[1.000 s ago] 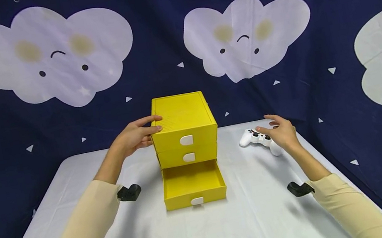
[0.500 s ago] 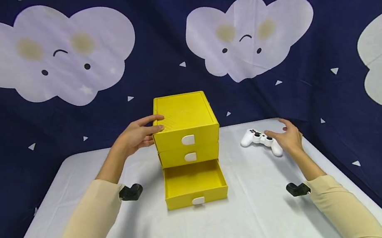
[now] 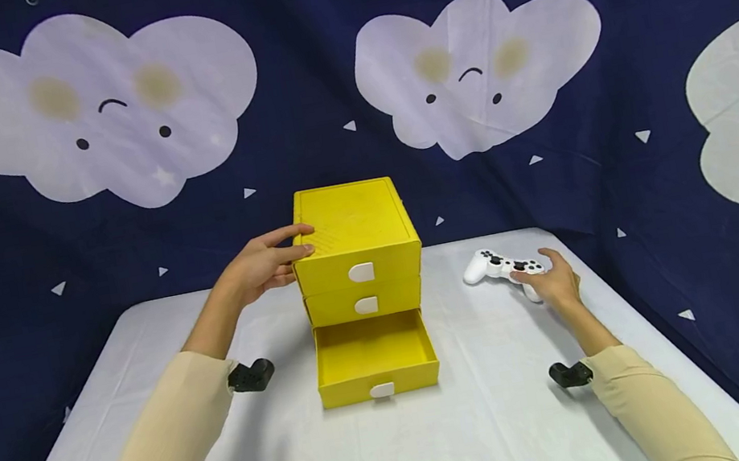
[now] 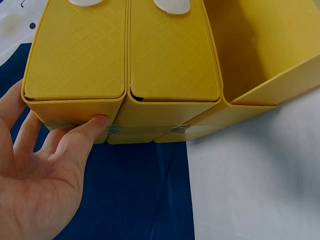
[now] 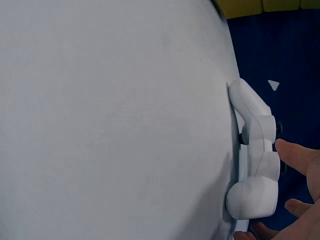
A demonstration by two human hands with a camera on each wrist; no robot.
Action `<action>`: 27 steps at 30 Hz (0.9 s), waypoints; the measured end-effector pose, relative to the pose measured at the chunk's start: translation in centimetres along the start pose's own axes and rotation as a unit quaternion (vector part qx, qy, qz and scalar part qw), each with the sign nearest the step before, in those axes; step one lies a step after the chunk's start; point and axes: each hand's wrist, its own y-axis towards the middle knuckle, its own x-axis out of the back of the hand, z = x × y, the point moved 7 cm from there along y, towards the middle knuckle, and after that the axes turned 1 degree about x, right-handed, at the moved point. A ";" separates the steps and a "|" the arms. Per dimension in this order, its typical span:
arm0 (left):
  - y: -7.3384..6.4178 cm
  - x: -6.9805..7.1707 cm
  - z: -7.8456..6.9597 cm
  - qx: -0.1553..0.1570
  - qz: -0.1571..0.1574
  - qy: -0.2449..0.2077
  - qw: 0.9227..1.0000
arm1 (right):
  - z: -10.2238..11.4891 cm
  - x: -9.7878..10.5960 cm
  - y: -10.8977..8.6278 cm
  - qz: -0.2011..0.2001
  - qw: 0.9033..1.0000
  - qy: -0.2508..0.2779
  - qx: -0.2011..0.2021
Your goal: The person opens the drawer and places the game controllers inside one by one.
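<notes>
A yellow drawer cabinet [image 3: 356,216] with white tabs stands on the white-covered table. Its bottom drawer [image 3: 379,384] is pulled out and looks bare inside; the two drawers above are closed. My left hand [image 3: 254,268] rests on the cabinet's upper left edge, some fingers on the top and others against the side. In the left wrist view one fingertip [image 4: 100,120] presses the side panel. A white game controller [image 3: 489,265] lies at the table's far right. Around its right end is my right hand [image 3: 554,283], fingers spread; whether they touch it I cannot tell.
The white table [image 3: 407,453] ends near the controller at the right and behind the cabinet. A dark blue cloth [image 3: 317,133] with clouds hangs at the back and sides. A strip of clear tape [image 4: 145,130] crosses the cabinet's side.
My right hand has moved down and nearer to the controller's right end. The left hand, the cabinet and the pulled-out drawer have stayed as they were.
</notes>
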 end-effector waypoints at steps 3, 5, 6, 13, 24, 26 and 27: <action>0.1 0.0 0.1 -0.002 0.003 -0.002 1.000 | -0.3 -0.5 0.0 0.001 1.000 0.001 -0.004; 0.1 -0.1 0.1 -0.003 0.004 0.000 1.000 | -0.4 -0.7 0.0 0.001 1.000 0.000 -0.004; 0.1 -0.1 0.0 -0.003 0.005 0.001 1.000 | -0.5 -0.8 0.0 0.001 1.000 -0.001 -0.002; 0.1 0.1 0.0 -0.002 0.002 -0.002 1.000 | -0.2 -1.3 -0.1 -0.001 1.000 -0.011 0.010; -0.1 0.0 0.0 -0.001 0.000 0.001 1.000 | -0.1 -1.6 0.1 0.016 0.999 -0.036 0.003; -0.1 0.0 0.0 -0.002 -0.001 0.002 1.000 | -0.1 -1.6 0.3 0.018 0.999 -0.041 -0.001; -0.1 0.0 -0.1 -0.002 -0.001 0.002 1.000 | -0.2 -1.6 0.4 0.018 0.999 -0.045 -0.002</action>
